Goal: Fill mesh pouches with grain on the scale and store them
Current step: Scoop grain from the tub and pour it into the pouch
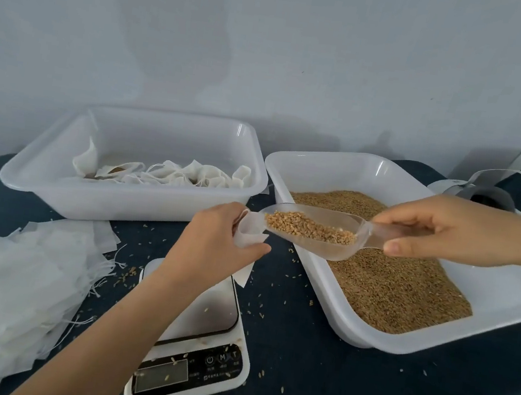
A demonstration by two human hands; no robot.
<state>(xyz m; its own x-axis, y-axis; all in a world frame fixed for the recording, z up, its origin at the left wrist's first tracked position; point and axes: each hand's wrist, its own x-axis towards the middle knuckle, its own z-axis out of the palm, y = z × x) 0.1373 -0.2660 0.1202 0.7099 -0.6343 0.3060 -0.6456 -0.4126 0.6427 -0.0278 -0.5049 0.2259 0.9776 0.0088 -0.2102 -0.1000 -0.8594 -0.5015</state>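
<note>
Nearest the camera sits the white scale [196, 344], and above its far edge the left hand [213, 244] pinches an open mesh pouch [249, 230] between thumb and curled fingers, mouth facing right. Just right of it, the right hand [446, 232] grips the handle of a clear scoop [314, 229] loaded with grain, its lip touching the pouch mouth. Far left, a white tub [39, 181] holds filled pouches; right, a tray [504, 295] holds loose grain [399, 292]; empty pouches [9, 280] lie near left.
</note>
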